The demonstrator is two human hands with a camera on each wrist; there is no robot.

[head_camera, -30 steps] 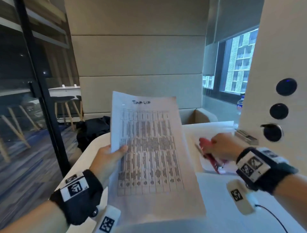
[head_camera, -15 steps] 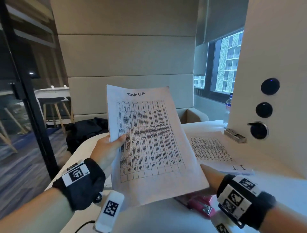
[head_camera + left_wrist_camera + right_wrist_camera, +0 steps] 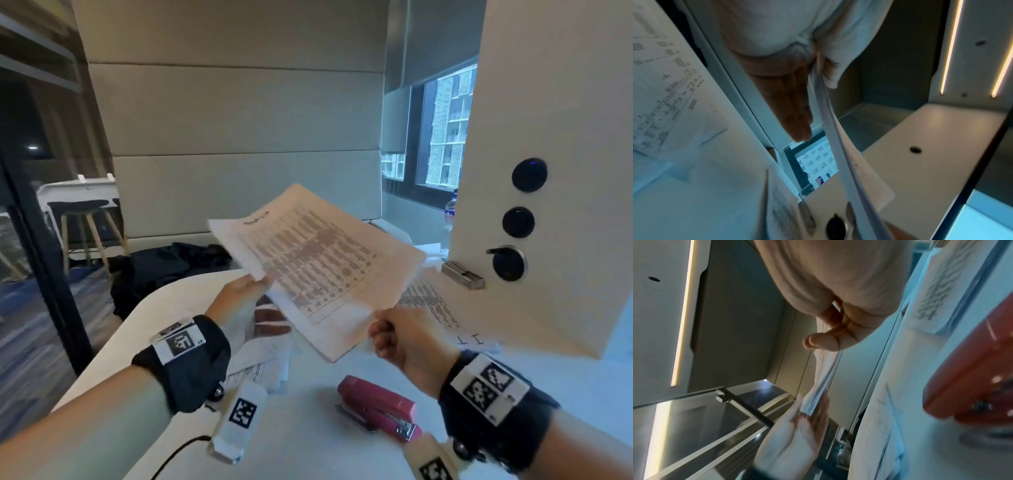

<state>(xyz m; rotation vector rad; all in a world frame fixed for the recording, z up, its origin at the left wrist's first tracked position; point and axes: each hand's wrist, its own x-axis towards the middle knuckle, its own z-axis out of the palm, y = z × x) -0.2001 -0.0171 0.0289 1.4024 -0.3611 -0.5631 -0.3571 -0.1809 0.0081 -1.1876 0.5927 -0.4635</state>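
A stack of printed sheets with a table of text is held tilted above the white table. My left hand grips its left edge, thumb on top and fingers underneath. My right hand pinches the stack's near right corner with curled fingers. In the right wrist view the sheets run edge-on from that hand to my left hand. A red stapler lies on the table just below my right wrist, and neither hand touches it.
More printed sheets lie on the table at the right, and others under my left hand. A wall panel with round black knobs stands close on the right. A dark bag sits past the table's far edge.
The right hand brought the stapler nearer, set it on the table and took hold of the stack's corner. The stack swung from upright to a flatter, turned tilt.
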